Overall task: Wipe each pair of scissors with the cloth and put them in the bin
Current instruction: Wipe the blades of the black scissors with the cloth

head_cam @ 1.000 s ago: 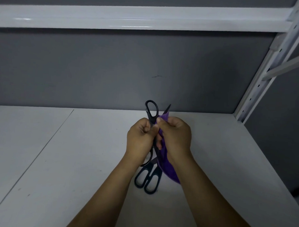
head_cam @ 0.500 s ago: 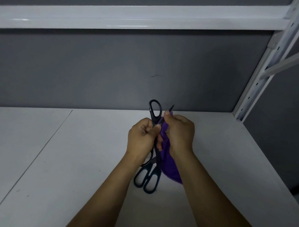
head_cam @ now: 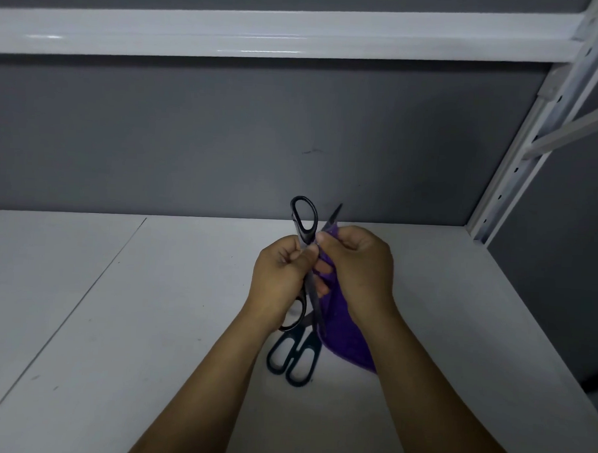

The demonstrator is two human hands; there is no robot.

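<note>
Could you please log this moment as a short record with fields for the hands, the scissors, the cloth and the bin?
left hand: shut on the black scissors, one handle loop sticking up above the fist
right hand: shut on the purple cloth, pinching it around a blade whose tip pokes out above
second scissors: dark handles, lying on the white shelf under the hands
cloth: hangs down below the right hand
bin: not in view

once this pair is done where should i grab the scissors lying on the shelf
Grip the dark teal scissors by the two handle loops, coming from above on the near side. The loops lie flat, exposed and pointing toward the person; the blades run away under the left hand.
</note>
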